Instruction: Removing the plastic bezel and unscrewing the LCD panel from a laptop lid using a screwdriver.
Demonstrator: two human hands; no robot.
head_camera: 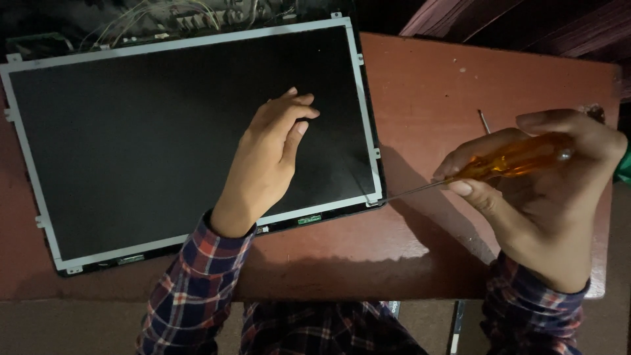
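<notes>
Counter [460, 85]: reddish-brown top, glossy, filling the view; its near edge runs across the lower part of the picture and its right edge sits at far right.
Screen panel [151, 144]: big flat dark panel with a thin silver frame, lying face up on the left half of the counter, tilted a little so its right side sits higher in view; its far edge reaches the counter's far edge.
Wiring [171, 16]: a tangle of pale wires and dark parts just beyond the panel's far edge, too dim to make out further.
Left hand [266, 161]: resting on the panel's right half, palm down, fingers bent and loosely together, fingertips on the dark surface; the grip holds nothing.
Right hand [545, 190]: over the right side of the counter, its grip closed around the handle of a screwdriver, thumb on top.
Screwdriver [519, 158]: clear amber handle, thin metal shaft slanting down and left, the tip right at the panel's near right corner bracket.
Loose metal bit [484, 121]: small slim piece lying on the counter, just beyond the right hand.
</notes>
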